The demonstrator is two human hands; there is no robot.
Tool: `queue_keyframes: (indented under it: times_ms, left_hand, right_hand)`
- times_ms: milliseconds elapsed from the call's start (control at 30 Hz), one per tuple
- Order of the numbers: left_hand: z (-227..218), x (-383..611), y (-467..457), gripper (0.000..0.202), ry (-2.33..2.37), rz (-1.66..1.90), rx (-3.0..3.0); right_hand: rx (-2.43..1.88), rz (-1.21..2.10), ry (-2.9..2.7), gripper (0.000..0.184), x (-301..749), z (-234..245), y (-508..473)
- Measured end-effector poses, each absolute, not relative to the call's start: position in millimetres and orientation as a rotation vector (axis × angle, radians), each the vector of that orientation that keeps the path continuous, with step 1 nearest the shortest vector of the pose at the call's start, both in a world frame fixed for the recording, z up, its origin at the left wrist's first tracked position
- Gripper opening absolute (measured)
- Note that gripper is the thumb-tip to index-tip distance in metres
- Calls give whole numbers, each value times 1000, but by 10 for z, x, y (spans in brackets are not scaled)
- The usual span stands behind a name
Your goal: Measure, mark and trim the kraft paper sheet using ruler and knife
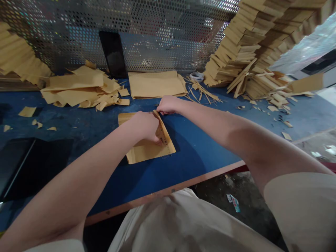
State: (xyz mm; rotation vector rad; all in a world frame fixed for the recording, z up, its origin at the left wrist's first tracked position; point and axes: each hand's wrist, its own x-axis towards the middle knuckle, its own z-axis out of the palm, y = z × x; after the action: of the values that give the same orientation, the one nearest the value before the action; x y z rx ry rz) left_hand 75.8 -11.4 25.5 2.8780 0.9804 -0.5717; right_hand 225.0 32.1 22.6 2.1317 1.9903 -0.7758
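A brown paper piece (147, 151), looking like an envelope or folded sheet, lies on the blue table. My left hand (145, 125) rests on it, thumb spread toward me and the other fingers partly hidden. Under that hand, a clear ruler (165, 140) with dark marks runs along the paper's right side. Beyond the ruler, a narrow strip of the paper's right edge (168, 134) stands raised. My right hand (167, 105) is closed at the far end of this strip. A small dark tip shows by its fingers, but what they hold is hidden.
Behind lie a flat paper stack (154, 84), loose brown sheets (76, 85), thin paper strips (201, 91) and a tape roll (196, 76). Tall paper stacks (236, 45) lean right. A phone (113, 54) stands against the perforated metal screen (162, 42). A black object (34, 168) lies left.
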Motion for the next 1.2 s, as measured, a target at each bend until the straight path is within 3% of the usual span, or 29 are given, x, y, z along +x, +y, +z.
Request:
queue_keyframes:
  times_ms: [833,1000,1200]
  left_hand:
    - [333,788,-172,77,1050,-576,2847]
    - [353,790,-187,86,1033,-559,2848]
    - [327,773,-166,79,993,-539,2860]
  right_hand:
    - [1909,-1149,1903,28,2333,227,-516]
    - [1816,-1143,1905,27,2337,237,-690]
    - [1544,-1019,2087,35,2304,334,-1081]
